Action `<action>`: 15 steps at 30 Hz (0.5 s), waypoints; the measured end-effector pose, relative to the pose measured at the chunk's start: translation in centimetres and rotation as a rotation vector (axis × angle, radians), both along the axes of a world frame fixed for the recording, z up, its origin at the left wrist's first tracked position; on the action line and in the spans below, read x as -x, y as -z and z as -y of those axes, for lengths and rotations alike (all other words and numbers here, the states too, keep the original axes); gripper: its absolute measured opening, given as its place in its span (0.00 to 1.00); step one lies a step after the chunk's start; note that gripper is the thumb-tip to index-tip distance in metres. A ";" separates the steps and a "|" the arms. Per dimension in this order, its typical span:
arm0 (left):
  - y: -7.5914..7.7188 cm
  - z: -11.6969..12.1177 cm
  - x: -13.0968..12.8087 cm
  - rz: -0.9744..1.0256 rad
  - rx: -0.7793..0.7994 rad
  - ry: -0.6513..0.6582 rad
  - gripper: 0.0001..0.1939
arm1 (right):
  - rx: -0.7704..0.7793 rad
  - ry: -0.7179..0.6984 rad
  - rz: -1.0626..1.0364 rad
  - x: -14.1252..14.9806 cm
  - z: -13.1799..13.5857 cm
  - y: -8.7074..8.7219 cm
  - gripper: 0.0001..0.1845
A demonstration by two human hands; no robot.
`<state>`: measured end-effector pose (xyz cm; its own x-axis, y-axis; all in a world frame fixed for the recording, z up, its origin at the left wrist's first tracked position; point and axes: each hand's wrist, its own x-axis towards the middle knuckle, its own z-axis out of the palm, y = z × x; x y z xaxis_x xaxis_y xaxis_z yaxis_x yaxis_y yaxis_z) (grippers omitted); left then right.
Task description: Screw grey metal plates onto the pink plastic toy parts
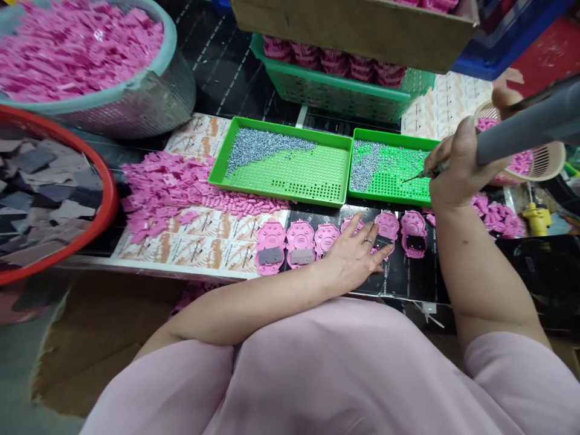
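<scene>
My right hand (460,163) grips a grey power screwdriver (521,130), its thin bit angled down over the right green tray (389,192) of small screws (365,166). My left hand (356,257) lies with fingers spread over a row of pink plastic shells, partly hiding the ones beneath. At the row's left end, a pink shell (270,232) holds a grey block (270,256). Toward the right end, another pink shell (413,223) carries a black block (414,243). Screws (267,145) also heap in the left part of the left green tray (312,193).
Loose pink parts (163,181) pile left of the trays. Beyond stand a tall basket (154,103) of pink pieces, a red-rimmed basin (109,187) of grey and dark pieces, and a green crate (326,96) under a cardboard box (353,33). A beige basket (550,160) sits at right.
</scene>
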<state>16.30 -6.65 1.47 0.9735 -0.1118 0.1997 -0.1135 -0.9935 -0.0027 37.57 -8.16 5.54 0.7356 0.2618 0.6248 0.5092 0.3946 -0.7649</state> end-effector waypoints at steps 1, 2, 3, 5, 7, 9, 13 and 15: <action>0.0 0.0 0.0 0.002 0.002 -0.001 0.25 | -0.037 0.033 0.036 -0.2 -0.3 0.4 0.22; 0.0 0.0 0.0 0.003 0.007 -0.001 0.26 | -0.042 0.049 0.058 -0.3 -0.5 0.6 0.22; -0.1 0.0 0.0 0.002 0.014 0.001 0.26 | -0.016 0.048 0.063 -0.3 -0.6 0.8 0.23; -0.1 -0.1 0.0 -0.001 0.032 0.004 0.26 | 0.052 0.056 0.073 -0.2 -0.6 1.0 0.23; -0.1 -0.1 0.0 0.002 0.044 0.004 0.26 | 0.100 0.065 0.084 -0.1 -0.5 1.1 0.22; 0.0 -0.2 0.0 0.009 0.044 0.005 0.26 | 0.091 0.056 0.091 0.0 -0.5 1.2 0.21; 0.1 -0.1 0.1 0.012 0.026 -0.001 0.25 | 0.057 0.008 0.092 0.2 -0.7 1.1 0.20; 0.0 -0.1 0.1 0.000 0.025 -0.003 0.25 | 0.063 -0.007 0.065 0.2 -0.4 0.3 0.22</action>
<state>16.24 -6.54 1.43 0.9737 -0.1035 0.2027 -0.1102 -0.9937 0.0222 37.34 -7.74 5.23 0.6925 0.3069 0.6529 0.5558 0.3500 -0.7540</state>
